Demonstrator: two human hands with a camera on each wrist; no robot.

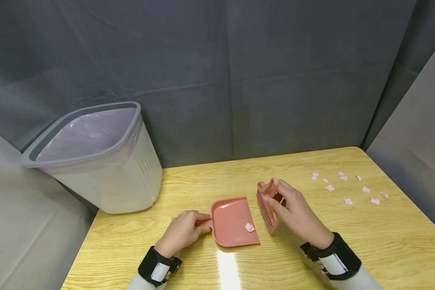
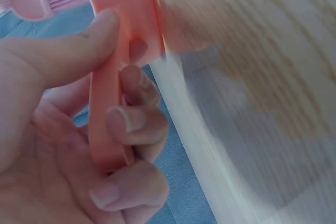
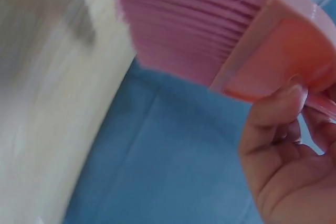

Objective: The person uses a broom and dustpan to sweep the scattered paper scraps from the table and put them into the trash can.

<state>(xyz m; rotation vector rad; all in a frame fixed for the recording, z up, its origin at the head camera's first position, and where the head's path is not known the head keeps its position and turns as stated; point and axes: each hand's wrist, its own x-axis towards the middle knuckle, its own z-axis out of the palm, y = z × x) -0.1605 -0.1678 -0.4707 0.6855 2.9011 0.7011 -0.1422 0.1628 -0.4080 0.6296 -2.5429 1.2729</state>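
Observation:
A pink dustpan [image 1: 230, 221] lies on the table with its open edge facing right. My left hand [image 1: 184, 231] grips its short handle [image 2: 107, 108], fingers curled round it in the left wrist view. A couple of pale pink paper scraps [image 1: 249, 227] rest in the pan near its front edge. Just right of that edge, my right hand [image 1: 293, 209] holds a small pink brush [image 1: 266, 207] by its handle. In the right wrist view the thumb presses against the brush's body [image 3: 286, 51], and its bristles [image 3: 189, 24] point toward the upper left.
Several pale paper scraps [image 1: 348, 201] are scattered over the right back part of the wooden table [image 1: 188, 185]. A whitish waste bin [image 1: 130, 181] with a grey rim and a plastic liner stands at the back left. Dark grey cloth [image 1: 188, 80] hangs behind the table.

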